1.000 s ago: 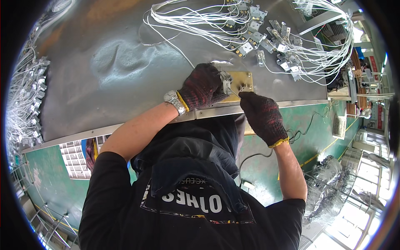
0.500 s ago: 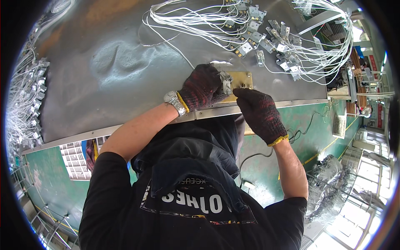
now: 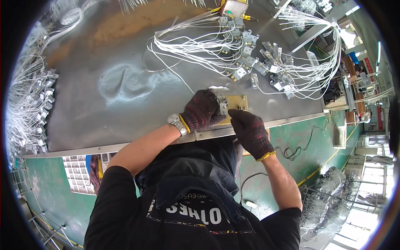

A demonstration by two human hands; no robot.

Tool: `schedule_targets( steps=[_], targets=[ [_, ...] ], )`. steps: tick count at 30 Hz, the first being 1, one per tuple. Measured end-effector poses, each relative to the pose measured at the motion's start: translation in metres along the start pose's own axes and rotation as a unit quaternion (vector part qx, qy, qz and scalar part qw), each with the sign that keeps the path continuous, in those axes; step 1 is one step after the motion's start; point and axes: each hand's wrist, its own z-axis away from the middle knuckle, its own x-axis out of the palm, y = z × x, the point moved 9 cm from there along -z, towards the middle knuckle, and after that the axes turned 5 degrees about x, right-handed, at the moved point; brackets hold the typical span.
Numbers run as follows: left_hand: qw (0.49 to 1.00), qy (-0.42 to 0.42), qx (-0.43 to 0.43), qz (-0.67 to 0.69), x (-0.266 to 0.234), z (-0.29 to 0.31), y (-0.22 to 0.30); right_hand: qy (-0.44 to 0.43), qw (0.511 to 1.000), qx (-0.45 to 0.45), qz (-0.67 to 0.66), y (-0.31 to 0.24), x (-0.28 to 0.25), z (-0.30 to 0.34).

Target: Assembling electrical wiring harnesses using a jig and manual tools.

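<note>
Green flooring [image 3: 50, 177] is stretching beneath a broad grey metal workbench [image 3: 83, 121], where a person in a black short-sleeved top [image 3: 125, 227] is working near its front edge. Wearing a dark knitted glove, the left hand [image 3: 202, 111] is grasping a small metal part [image 3: 223, 105], its fingers curling around the piece over the left side of a brass-coloured plate [image 3: 240, 101]. Just beside it, the gloved right hand [image 3: 251, 132] is clenching, its fingertips meeting close to the part; whether they are pinching anything, one cannot tell. One white wire [image 3: 177, 75] is running down behind the left hand. Beyond the hands, bundled white wires [image 3: 187, 46] are lying across the bench, ending in grey connectors [image 3: 248, 61]. More white wiring [image 3: 25, 104] is crowding the far left, while a silver watch [image 3: 178, 124] is circling the left wrist.
</note>
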Motion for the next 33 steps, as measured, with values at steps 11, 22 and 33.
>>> schedule_targets(
  steps=[11,22,33],
  targets=[
    [0.992,0.087,-0.018,0.086,-0.021,0.020,-0.013,0.029,0.978,0.133,-0.158,0.052,-0.001,-0.017],
    [0.998,-0.017,-0.057,0.006,-0.064,0.053,-0.024,0.151,0.869,0.155,-0.445,0.095,0.013,-0.119],
    [0.982,0.001,-0.188,0.000,-0.036,0.016,-0.060,0.100,0.805,0.174,-0.558,0.035,0.090,-0.075]
  ],
)
